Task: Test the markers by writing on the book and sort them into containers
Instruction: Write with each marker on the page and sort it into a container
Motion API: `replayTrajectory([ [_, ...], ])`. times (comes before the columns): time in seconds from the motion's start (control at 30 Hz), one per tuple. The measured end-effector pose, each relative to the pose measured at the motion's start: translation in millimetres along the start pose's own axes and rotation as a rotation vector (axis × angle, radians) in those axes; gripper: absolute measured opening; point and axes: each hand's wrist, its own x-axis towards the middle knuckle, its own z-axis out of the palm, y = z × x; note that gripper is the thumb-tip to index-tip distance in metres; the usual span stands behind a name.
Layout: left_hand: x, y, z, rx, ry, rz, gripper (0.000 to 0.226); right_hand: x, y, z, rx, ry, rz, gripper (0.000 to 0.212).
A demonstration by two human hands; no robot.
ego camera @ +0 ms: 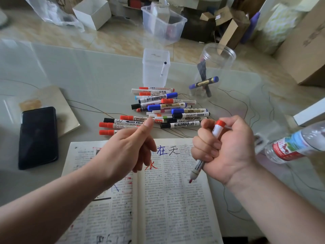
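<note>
The right hand (228, 148) had its fingers clenched round 1 red marker (197, 167), bare tip just above the book (175, 208). Light, stiff and smooth, it probably handled best gripped mid-barrel. The left hand (123, 150) hovered with curled fingers; I could not tell whether they held anything.

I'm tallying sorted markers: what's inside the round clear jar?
A blue marker and a dark marker lean crossed inside the round jar; its base is too blurred to tell.

table (98, 76) | book (175, 199) | marker pile (167, 106) | notebook (59, 104) | square container (155, 71) | round jar (214, 67)
</note>
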Motion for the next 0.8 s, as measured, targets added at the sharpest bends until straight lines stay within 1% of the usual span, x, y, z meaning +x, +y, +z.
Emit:
replayTrajectory([
  [0.1, -1, 1, 0, 0.017, -0.008, -0.005, 0.074, 1, 1, -1, 0.006, 0.004, -0.009, 0.034],
  [0.13, -1, 2, 0, 0.025, -0.008, -0.008, 0.074, 2, 0, 0, -0.004, 0.0, -0.003, 0.035],
  [0.2, -1, 2, -1, 0.05, -0.004, -0.012, 0.074, 5, 1, 1, -0.056, 0.007, 0.014, 0.029],
  [0.27, 2, 2, -5, 0.122, 0.016, 0.0, 0.073, 9, 3, 0, -0.118, 0.036, 0.077, 0.033],
  [0.37, 12, 0, -16, 0.36, 0.117, 0.026, 0.058, 11, 5, -5, -0.187, 0.018, 0.209, 0.036],
  [0.4, 16, -2, -21, 0.469, 0.156, 0.033, 0.05, 11, 6, -6, -0.237, 0.006, 0.223, 0.039],
  [0.43, 18, -5, -25, 0.588, 0.172, 0.042, 0.042, 13, 6, -8, -0.307, 0.005, 0.212, 0.046],
  [0.5, 18, -9, -29, 0.796, 0.109, 0.079, 0.023, 17, 6, -12, -0.43, 0.036, 0.135, 0.062],
  [0.53, 18, -13, -30, 0.864, 0.048, 0.101, 0.016, 19, 7, -14, -0.461, 0.06, 0.096, 0.063],
  [0.57, 18, -16, -30, 0.921, -0.017, 0.118, 0.019, 22, 7, -16, -0.468, 0.084, 0.063, 0.063],
  [0.63, 16, -24, -27, 1.006, -0.145, 0.116, 0.051, 26, 9, -21, -0.473, 0.115, -0.003, 0.056],
  [0.67, 16, -27, -25, 1.042, -0.192, 0.105, 0.07, 26, 11, -22, -0.496, 0.122, -0.043, 0.047],
  [0.73, 15, -30, -20, 1.091, -0.256, 0.075, 0.103, 29, 17, -26, -0.606, 0.127, -0.144, 0.02],
  [0.77, 15, -33, -19, 1.102, -0.273, 0.054, 0.114, 30, 22, -28, -0.684, 0.131, -0.19, 0.012],
  [0.8, 16, -35, -19, 1.111, -0.282, 0.037, 0.121, 30, 28, -30, -0.777, 0.142, -0.22, 0.013],
])
